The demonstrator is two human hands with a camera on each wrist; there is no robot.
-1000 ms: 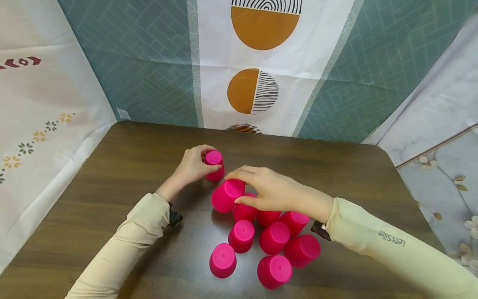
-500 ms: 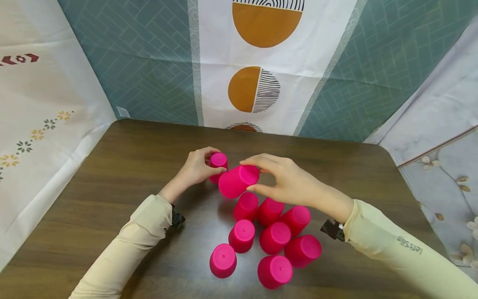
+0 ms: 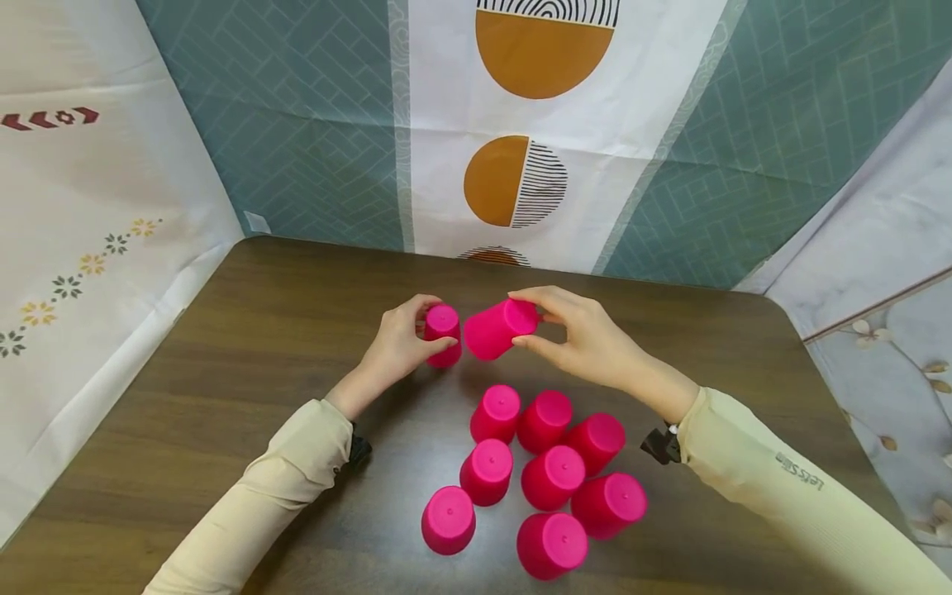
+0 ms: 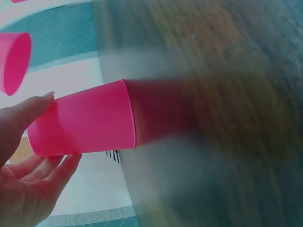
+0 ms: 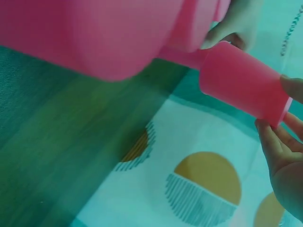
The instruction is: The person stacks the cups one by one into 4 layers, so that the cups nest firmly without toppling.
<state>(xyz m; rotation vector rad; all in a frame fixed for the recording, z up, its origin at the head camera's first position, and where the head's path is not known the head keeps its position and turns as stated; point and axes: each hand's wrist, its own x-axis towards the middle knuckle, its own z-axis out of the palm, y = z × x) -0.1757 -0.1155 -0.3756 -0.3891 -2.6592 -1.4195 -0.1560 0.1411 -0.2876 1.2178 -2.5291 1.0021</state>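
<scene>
- Currently, the left hand (image 3: 392, 347) grips an upside-down, bright pink, tapered plastic cup (image 3: 442, 319) between thumb and fingers, its rim on the brown wood-grain table (image 3: 245, 347).
- The right hand (image 3: 591, 339) pinches a second pink cup (image 3: 491, 332) near its base, tilted above the table, just beside the first.
- Eight more pink cups (image 3: 553, 479) stand upside down, clustered nearer the person.

Left of the tilted pink cup (image 3: 491, 332), some fingers of the left hand (image 3: 397, 340) are partly hidden behind an upright pink cup (image 3: 443, 322). On the tilted pink cup's near side, the left sleeve (image 3: 260, 496) and right sleeve (image 3: 788, 475) run out of the head view — so does the table (image 3: 357, 537). Left of the tilted pink cup in the right wrist view, a foreground pink cup (image 5: 109, 33) is blurred — cut off above.
</scene>
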